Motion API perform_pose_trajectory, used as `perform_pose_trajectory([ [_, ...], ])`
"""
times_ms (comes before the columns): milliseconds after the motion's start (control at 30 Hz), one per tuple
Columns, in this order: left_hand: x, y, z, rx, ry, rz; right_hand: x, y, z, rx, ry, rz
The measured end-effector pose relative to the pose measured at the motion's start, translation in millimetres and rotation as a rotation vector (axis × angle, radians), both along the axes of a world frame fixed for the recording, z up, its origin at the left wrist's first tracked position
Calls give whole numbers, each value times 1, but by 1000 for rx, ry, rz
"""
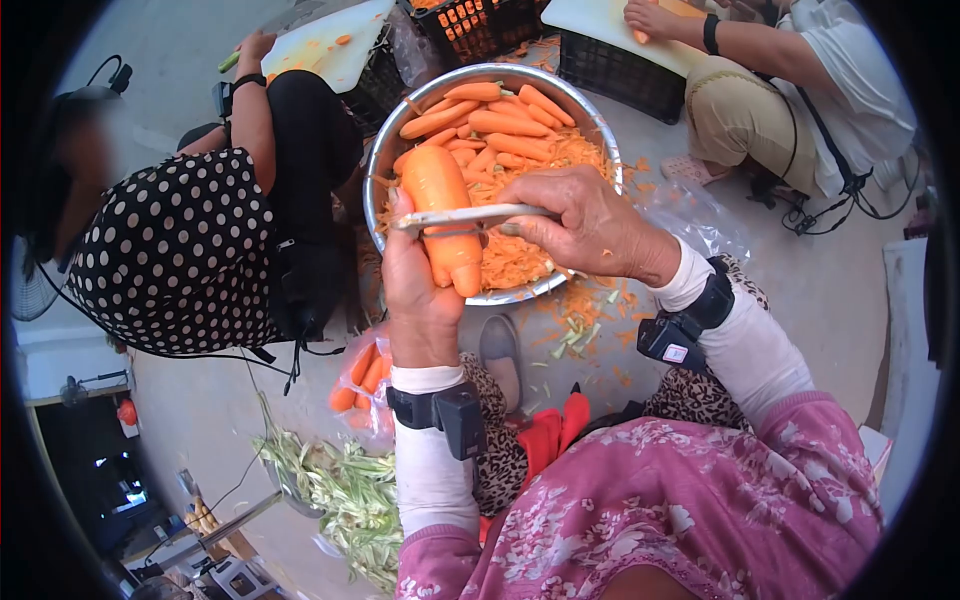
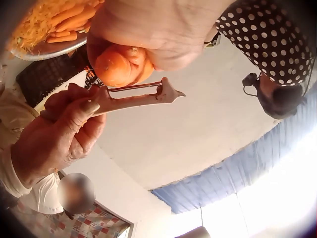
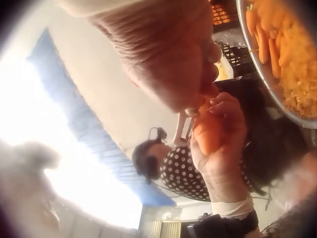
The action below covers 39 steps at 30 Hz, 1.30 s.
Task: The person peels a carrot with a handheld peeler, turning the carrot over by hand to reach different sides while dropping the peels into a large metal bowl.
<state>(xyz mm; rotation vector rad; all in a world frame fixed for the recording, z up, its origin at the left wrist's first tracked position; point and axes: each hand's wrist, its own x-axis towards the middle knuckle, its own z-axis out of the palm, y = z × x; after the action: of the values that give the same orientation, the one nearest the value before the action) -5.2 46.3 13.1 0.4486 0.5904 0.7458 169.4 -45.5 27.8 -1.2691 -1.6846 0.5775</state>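
Observation:
My left hand (image 1: pixel 418 315) grips a large, thick carrot (image 1: pixel 437 185) from below, its narrow end pointing back toward me. In my right hand (image 1: pixel 590 225) is a pale-handled peeler (image 1: pixel 490 212), lying crosswise over the carrot. The left wrist view shows the peeler's slotted blade (image 2: pixel 133 89) close beside the carrot's rounded end (image 2: pixel 116 67). Both hands are above a wide metal basin (image 1: pixel 530 291). Smooth whole carrots (image 1: pixel 510 123) fill its far side, and a heap of orange peelings (image 1: pixel 515 265) lies in the nearer part.
A person in a polka-dot top (image 1: pixel 175 250) sits at left, another in a white shirt (image 1: pixel 850 90) at right. Black crates (image 1: pixel 620 75) bear white cutting boards (image 1: pixel 335 45). Bagged carrots (image 1: pixel 370 380) and pale green scraps (image 1: pixel 350 490) lie on the floor near my left arm.

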Motion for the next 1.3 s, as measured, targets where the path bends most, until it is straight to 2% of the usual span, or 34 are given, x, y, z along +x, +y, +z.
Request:
perform_pose_trajectory([
  [67,-1,2,-6,65,25,-52,6,4,0,-73,-17,-206],
  [100,2,-1,-8,102,85,-18,13,4,-4,-69,-18,-210],
  [133,5,-3,-8,136,146,16,22,5,-11,-35,-136,-337],
  [167,8,-11,9,110,119,-62,30,7,-14,0,-254,-463],
  [200,6,-12,6,113,119,-68,34,7,-17,2,-253,-469],
  [267,2,-10,-1,98,-15,-279,38,7,-17,-148,-153,-534],
  [367,6,-12,1,56,-21,-189,28,2,-7,-10,-72,-462],
  [400,5,-11,0,57,-18,-183,24,1,-7,-10,-70,-456],
  [467,3,-7,-1,-24,-118,-141,15,-1,-5,-58,89,-308],
  [533,2,-6,-1,-60,-147,-120,7,-7,4,-110,87,-239],
  [600,0,-4,1,-212,-279,-86,2,-10,5,-163,86,-170],
  [667,1,-1,-1,-192,-235,-62,-1,-9,1,-27,37,-11],
  [700,3,0,0,-189,-207,-49,-3,-10,3,-38,68,-1],
  [800,8,-2,2,-203,-187,-26,-1,-9,-1,-1,22,20],
  [933,7,3,-1,-139,-208,-94,2,-4,-1,50,8,18],
  [1000,8,5,-2,-144,-172,-106,6,1,-6,91,-91,-81],
  [1067,8,5,-1,-138,-256,-182,11,5,-3,71,-68,-131],
  [1200,9,7,-2,-8,-59,-163,23,11,2,37,-59,-234],
  [1267,2,13,-11,-6,-44,-217,24,14,-2,80,-50,-246],
  [1300,1,12,-11,12,-3,-214,26,14,0,4,-44,-275],
])
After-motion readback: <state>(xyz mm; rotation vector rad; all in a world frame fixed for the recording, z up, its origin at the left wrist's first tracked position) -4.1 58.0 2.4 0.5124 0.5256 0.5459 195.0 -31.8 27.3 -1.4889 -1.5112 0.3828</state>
